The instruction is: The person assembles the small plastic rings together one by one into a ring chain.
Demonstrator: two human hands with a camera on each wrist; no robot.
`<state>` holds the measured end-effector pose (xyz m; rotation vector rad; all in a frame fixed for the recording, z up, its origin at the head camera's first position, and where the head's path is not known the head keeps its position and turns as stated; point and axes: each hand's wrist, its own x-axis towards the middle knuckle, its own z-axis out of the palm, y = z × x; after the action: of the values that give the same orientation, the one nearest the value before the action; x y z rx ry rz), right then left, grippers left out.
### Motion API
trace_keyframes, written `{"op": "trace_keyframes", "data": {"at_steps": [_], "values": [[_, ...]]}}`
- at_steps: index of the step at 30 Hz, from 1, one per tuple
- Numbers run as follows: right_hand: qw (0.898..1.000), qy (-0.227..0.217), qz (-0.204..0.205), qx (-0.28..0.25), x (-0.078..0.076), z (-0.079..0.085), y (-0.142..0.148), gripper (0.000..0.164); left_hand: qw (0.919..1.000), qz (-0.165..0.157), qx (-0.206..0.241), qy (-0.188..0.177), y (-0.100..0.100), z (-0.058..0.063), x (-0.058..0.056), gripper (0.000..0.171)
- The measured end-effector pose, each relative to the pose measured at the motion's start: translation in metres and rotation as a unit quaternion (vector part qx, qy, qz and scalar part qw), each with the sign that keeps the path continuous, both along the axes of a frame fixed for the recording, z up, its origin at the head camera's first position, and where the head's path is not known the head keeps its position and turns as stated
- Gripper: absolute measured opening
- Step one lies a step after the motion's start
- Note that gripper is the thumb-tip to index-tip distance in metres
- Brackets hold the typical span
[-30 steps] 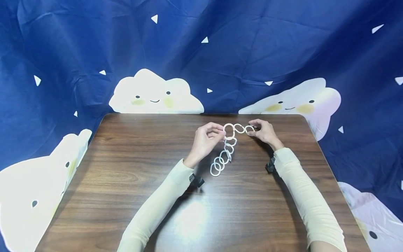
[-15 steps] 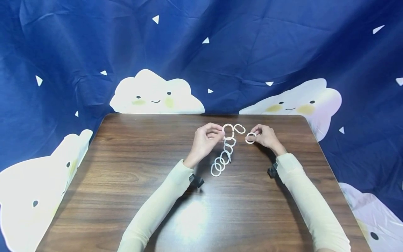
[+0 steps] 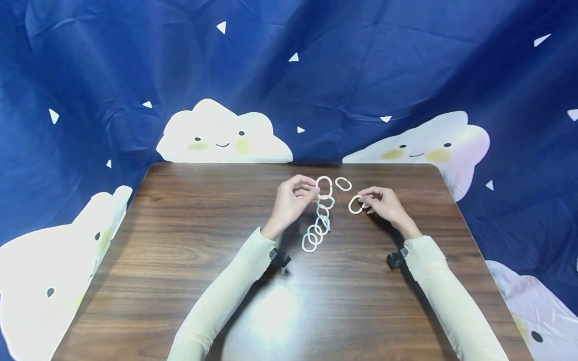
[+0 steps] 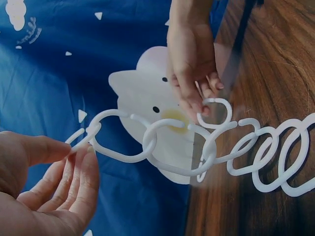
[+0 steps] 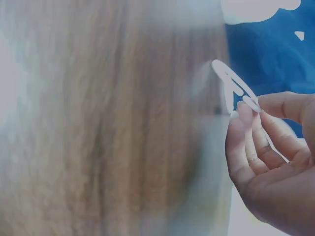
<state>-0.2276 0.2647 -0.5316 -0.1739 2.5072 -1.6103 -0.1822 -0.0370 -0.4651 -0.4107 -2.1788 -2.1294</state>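
A chain of several white, oval plastic links (image 4: pixel 211 150) hangs from my left hand (image 3: pixel 291 203), whose thumb and fingertips pinch its end link. The chain's lower end lies on the table, trailing toward me. To the right, my right hand (image 3: pixel 386 205) holds a single white link (image 3: pixel 349 205) between thumb and fingertips. In the right wrist view that link (image 5: pixel 231 76) is seen nearly edge-on, a gap showing in its loop. Another loose white link (image 3: pixel 339 187) lies on the table beyond and between the hands.
The brown wood-grain table (image 3: pixel 203 250) ends just past the hands. Behind it hangs a blue cloth (image 3: pixel 316 90) printed with white clouds and triangles. Small black cameras sit at both wrists, and a bright glare spot (image 3: pixel 275 311) shows on the near tabletop.
My right hand has drawn its link away from the loose one, toward me, and the link has turned in its fingers. My left hand has shifted slightly left with the chain.
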Motion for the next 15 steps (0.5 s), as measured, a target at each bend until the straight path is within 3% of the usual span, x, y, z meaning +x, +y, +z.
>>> {"op": "trace_keyframes", "data": {"at_steps": [15], "values": [[0.990,0.087,0.030,-0.111,0.021,0.041,-0.026,0.029,1.0000,0.006,-0.004,-0.004,0.002,-0.003,-0.001,0.014]]}}
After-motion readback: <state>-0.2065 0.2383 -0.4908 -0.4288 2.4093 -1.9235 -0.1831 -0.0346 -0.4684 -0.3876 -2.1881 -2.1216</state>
